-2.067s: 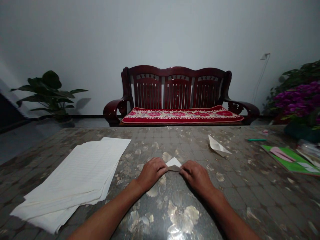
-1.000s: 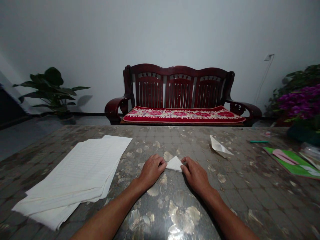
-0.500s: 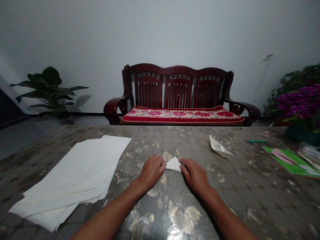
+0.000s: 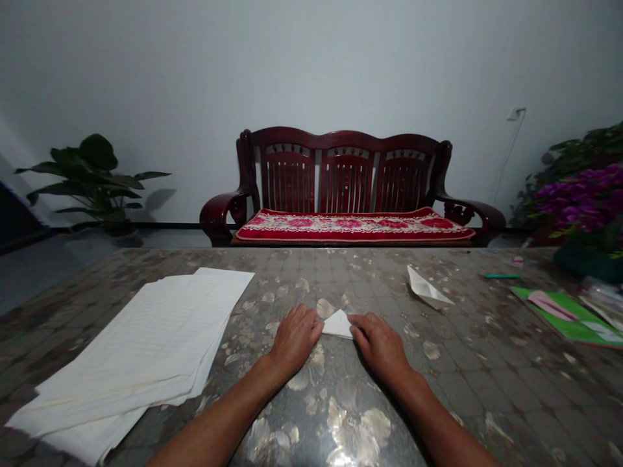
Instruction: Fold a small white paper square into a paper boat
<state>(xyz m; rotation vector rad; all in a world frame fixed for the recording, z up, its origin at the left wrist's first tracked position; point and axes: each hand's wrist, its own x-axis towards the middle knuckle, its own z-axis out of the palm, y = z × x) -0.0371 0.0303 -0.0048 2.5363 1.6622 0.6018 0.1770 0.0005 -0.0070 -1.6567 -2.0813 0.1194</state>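
Note:
A small white folded paper (image 4: 337, 323), triangular with its point away from me, lies on the patterned table between my hands. My left hand (image 4: 295, 334) is closed at its left corner, fingers curled together and thumb against the paper. At the right corner, my right hand (image 4: 378, 342) grips the paper between thumb and forefinger. Both fingertips partly hide the corners. Farther off to the right rests a folded paper boat (image 4: 427, 289), apart from both hands.
A stack of printed paper sheets (image 4: 131, 350) spreads over the table's left side. To the right lie a green pen (image 4: 502, 276) and a green booklet (image 4: 545, 311), near purple flowers (image 4: 579, 194). Beyond the table's far edge stands a dark red wooden bench (image 4: 345, 175).
The whole view has shifted slightly, with the table appearing a little lower. My hands keep the same hold on the folded paper, with no clear movement.

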